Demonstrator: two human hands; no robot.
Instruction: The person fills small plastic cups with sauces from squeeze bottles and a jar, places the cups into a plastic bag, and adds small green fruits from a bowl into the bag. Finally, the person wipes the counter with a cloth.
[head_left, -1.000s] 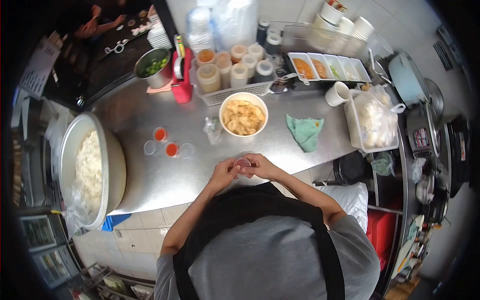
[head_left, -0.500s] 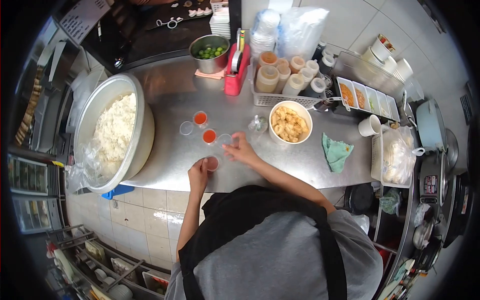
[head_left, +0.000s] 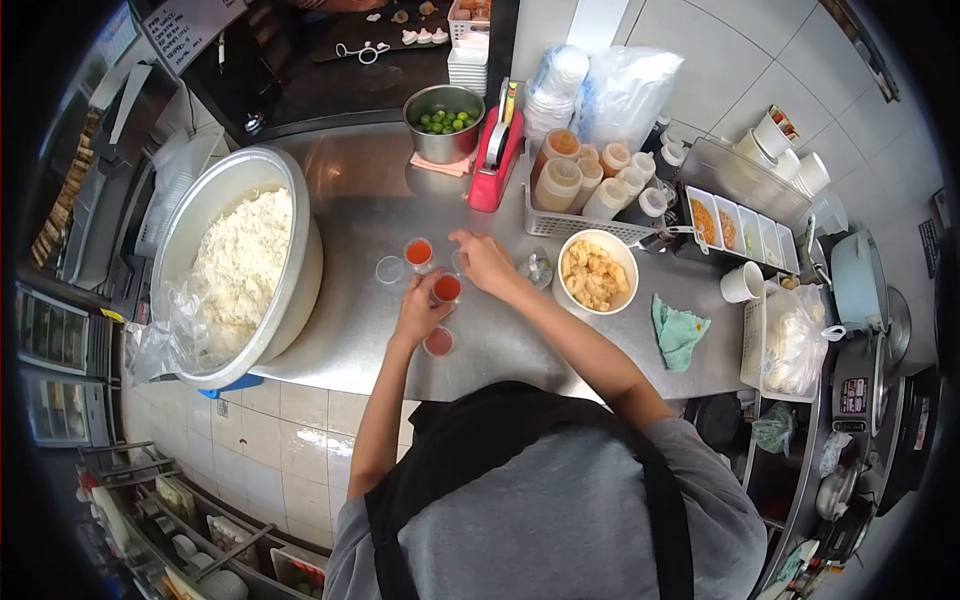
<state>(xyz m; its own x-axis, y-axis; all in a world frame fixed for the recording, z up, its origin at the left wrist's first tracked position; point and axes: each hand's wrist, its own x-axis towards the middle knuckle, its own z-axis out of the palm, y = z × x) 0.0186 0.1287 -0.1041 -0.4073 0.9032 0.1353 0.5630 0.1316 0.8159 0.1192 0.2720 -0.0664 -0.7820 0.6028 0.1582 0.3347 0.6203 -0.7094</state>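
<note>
Curled at the side of an open red-sauce cup [head_left: 447, 289], the left hand [head_left: 418, 314] appears to touch it; whether it grips, I cannot tell. The right hand [head_left: 484, 264] has bent fingers beside a clear lid [head_left: 457, 262], its hold also unclear. What has changed: the darker-looking cup [head_left: 438, 342] is out of the left hand and stands near the table's [head_left: 330, 345] front edge, leaving that hand at the open one. Counted: three small cups, two clear lids, one bowl of fried pieces [head_left: 595, 272], one green cloth [head_left: 680, 333].
</note>
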